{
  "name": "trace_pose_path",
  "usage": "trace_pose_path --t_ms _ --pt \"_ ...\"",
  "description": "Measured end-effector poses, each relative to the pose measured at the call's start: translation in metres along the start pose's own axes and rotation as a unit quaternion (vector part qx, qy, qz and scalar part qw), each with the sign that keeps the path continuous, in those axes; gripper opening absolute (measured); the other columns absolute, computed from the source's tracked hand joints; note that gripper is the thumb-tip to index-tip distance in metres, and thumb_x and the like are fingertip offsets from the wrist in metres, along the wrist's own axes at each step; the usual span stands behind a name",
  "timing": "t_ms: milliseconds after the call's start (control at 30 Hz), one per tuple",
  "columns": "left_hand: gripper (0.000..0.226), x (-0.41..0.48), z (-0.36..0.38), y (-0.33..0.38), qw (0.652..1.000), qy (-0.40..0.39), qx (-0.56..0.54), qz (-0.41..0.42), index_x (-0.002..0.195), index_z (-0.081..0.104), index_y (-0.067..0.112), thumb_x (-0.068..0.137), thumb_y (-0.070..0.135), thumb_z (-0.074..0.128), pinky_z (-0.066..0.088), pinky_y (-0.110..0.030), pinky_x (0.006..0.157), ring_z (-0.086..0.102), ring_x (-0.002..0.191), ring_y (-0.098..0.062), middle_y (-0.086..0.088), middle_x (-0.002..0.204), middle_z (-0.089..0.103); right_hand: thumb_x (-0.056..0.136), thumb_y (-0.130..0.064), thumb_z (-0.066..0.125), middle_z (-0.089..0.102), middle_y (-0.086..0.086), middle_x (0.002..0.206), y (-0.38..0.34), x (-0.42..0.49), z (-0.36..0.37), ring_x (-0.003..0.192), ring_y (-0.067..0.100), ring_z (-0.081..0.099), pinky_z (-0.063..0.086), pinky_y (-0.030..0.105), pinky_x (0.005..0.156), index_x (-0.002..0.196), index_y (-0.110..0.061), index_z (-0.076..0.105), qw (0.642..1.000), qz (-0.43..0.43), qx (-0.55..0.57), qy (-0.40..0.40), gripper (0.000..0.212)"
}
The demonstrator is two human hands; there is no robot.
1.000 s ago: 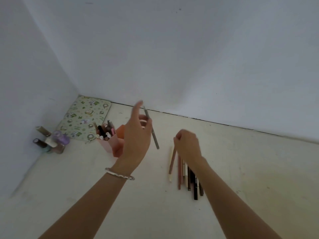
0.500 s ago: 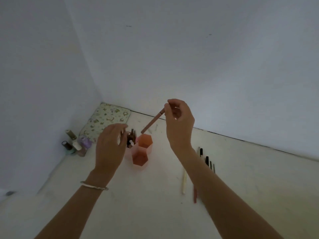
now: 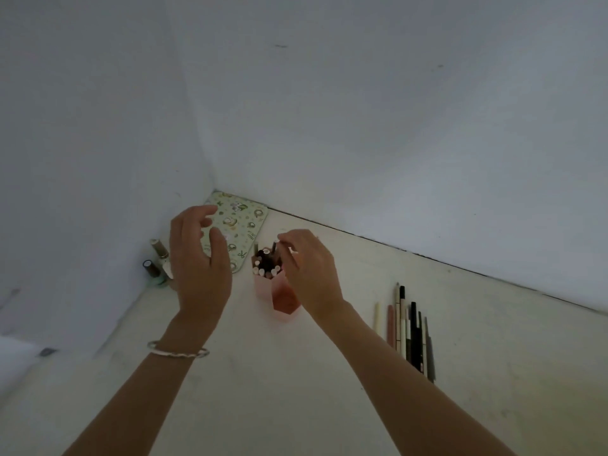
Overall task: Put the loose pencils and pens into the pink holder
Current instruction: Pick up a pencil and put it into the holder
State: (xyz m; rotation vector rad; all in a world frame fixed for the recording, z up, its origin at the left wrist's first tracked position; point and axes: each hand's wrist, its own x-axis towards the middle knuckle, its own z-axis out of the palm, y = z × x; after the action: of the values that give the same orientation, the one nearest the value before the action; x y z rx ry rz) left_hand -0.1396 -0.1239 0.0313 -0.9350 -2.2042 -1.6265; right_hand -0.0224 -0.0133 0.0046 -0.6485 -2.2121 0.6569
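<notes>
Many pens are standing in the pink holder (image 3: 263, 284). The right hand (image 3: 309, 268) is pinching one pencil (image 3: 274, 247) into it; the left hand (image 3: 200, 258) is hanging wide, holding nothing. A row of loose pencils and pens (image 3: 409, 334) is lying on the worktop (image 3: 296, 390), waiting.

No readable text anywhere. The patterned green tin (image 3: 237, 225) carries small printed lettering near its edge, too blurred and tiny to make out.

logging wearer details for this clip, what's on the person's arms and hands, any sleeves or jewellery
Both forearms are bare, with no sleeves in view. The left hand has a thin silver bangle around its wrist, with a slightly twisted or ridged look. The right hand and its wrist show no gloves, watch or bracelet. Rings cannot be made out on either hand.
</notes>
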Motion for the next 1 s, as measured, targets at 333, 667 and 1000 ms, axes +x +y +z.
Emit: trace_pose_path --t_ms 333,667,1000 --pt "0.019 -0.05 0.062 0.067 0.993 -0.087 -0.075 0.033 0.102 0.054 0.017 0.088 0.007 0.047 0.044 -0.013 0.071 0.052 0.081 -0.004 0.006 0.095 0.054 0.087 -0.015 0.054 0.061 0.002 0.105 0.019 0.009 -0.072 0.095 0.016 0.056 0.047 0.032 0.086 0.111 -0.01 0.067 0.989 0.075 -0.001 0.128 0.028" --pt "0.039 -0.175 0.175 0.068 0.832 -0.501 0.232 -0.047 0.131 0.04 0.012 0.098 0.03 0.05 0.05 -0.033 0.088 0.059 0.108 -0.024 -0.006 0.122 0.053 0.083 0.002 0.057 0.064 -0.005 0.094 0.088 -0.048 -0.159 0.082 0.017 0.057 0.047 0.028 0.081 0.102 -0.013 0.067 0.961 0.234 -0.019 0.144 0.027" --pt "0.06 -0.12 0.157 0.097 0.953 -0.284 -0.089 -0.059 0.145 0.037 0.026 0.092 0.008 0.058 0.056 -0.022 0.072 0.061 0.081 -0.007 0.001 0.096 0.058 0.091 -0.004 0.049 0.056 -0.01 0.076 0.139 -0.085 -0.133 0.09 0.02 0.056 0.043 0.027 0.074 0.113 -0.014 0.066 0.945 0.296 -0.13 -0.038 0.03"
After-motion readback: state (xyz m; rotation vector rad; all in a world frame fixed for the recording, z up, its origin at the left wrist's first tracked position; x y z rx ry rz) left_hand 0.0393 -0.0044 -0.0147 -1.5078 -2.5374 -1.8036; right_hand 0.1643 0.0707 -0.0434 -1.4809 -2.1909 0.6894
